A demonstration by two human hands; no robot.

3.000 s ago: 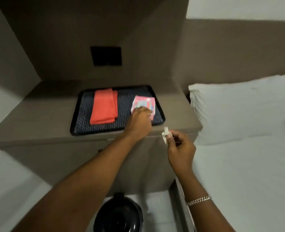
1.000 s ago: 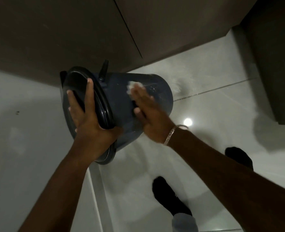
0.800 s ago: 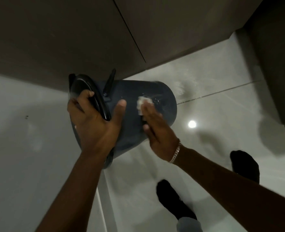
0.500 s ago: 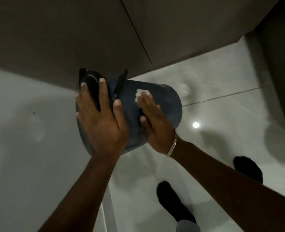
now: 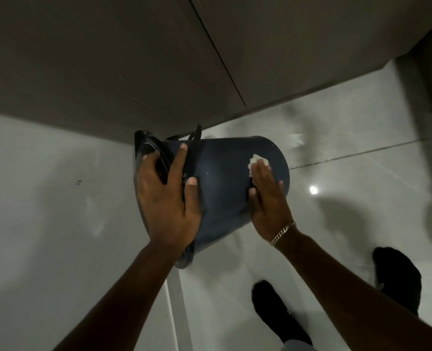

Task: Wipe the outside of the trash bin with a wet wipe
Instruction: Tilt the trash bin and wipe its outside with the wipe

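Since half a sec ago my right hand [image 5: 267, 196] has slid along the trash bin [image 5: 225, 188] from mid-wall toward the base end, taking the wet wipe [image 5: 256, 162] w/ it. My left hand [image 5: 168, 198] has also shifted: it lay flatter over the top before, now it's curled round the lid [image 5: 146, 150] and rim, fingers over the edge, thumb pressed on the wall.

Right hand is nearly flat, fingers straight and together, palm on the bin wall; the wipe is pinned under the fingertips, only a crumpled white bit showing past them. No real grasp, just pressure. Left hand is closed firmly on the lid end and carries the bin.

The bin is off the floor [image 5: 336, 138], tipped on its side in front of the cabinet [image 5: 108, 59], lid end to my left, base to my right and a little away from me. My feet are below, well apart from it.

What it means, imo: one stroke lid-to-base on the upper face is about done. Rest of the wall isn't covered yet — underside and far side are hidden from me, can't tell their state. Next I'd rotate the bin w/ the left hand and stroke again. Risk: wipe slips out from under flat fingers near the base edge.
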